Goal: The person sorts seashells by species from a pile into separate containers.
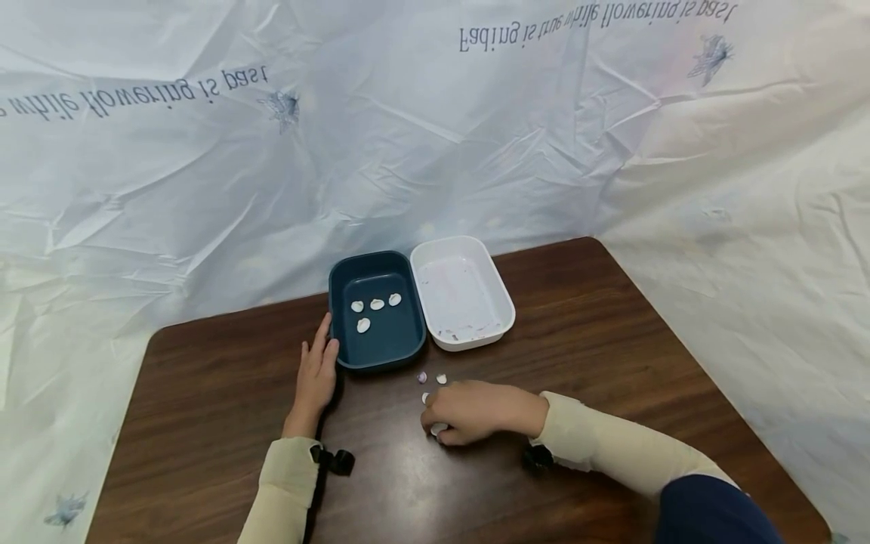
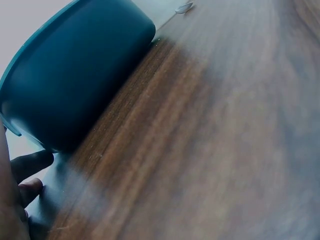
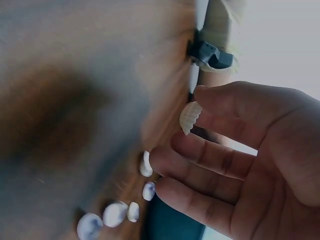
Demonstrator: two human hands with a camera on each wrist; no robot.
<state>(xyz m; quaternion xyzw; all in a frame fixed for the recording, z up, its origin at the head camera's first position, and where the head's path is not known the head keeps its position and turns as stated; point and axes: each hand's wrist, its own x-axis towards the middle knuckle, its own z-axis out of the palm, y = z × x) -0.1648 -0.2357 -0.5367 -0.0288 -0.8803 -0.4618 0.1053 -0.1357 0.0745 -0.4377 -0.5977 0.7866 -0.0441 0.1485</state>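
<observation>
My right hand (image 1: pixel 469 412) is low over the table and pinches a small white ribbed seashell (image 3: pixel 190 117) between thumb and fingertip. Just beyond its fingers lie a purple shell (image 1: pixel 422 377), a white shell (image 1: pixel 442 378) and another white one (image 1: pixel 425 397), partly covered by the hand in the head view. My left hand (image 1: pixel 317 374) rests with extended fingers against the left side of the dark blue tray (image 1: pixel 381 355). Inside that tray sit several white shells (image 1: pixel 377 304), mostly in a row.
A white tray (image 1: pixel 462 283) stands against the right side of the blue one, with small bits on its floor. Both are near the back edge of the brown wooden table (image 1: pixel 578 332). Behind hangs a white printed sheet (image 1: pixel 381 151).
</observation>
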